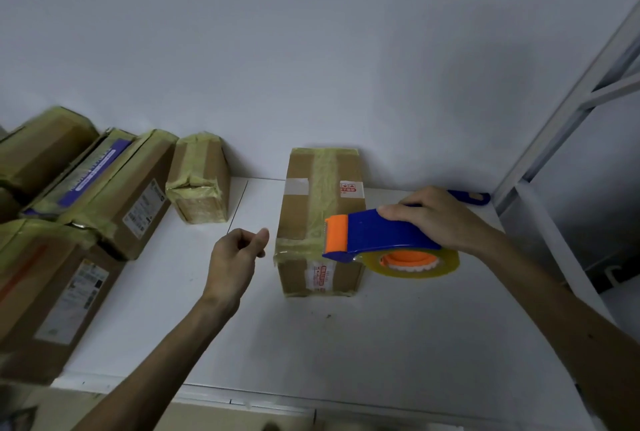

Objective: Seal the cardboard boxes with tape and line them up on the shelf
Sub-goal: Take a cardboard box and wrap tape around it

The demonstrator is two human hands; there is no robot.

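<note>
A taped cardboard box lies on the white shelf, its long side running away from me toward the wall. My right hand grips a blue and orange tape dispenser with a clear tape roll, held over the box's near right corner. My left hand hovers just left of the box with fingers loosely curled and holding nothing. A smaller taped box stands further left against the wall.
Several larger taped boxes are stacked at the left end of the shelf. A blue object lies at the back right by the wall. A white metal shelf upright rises on the right.
</note>
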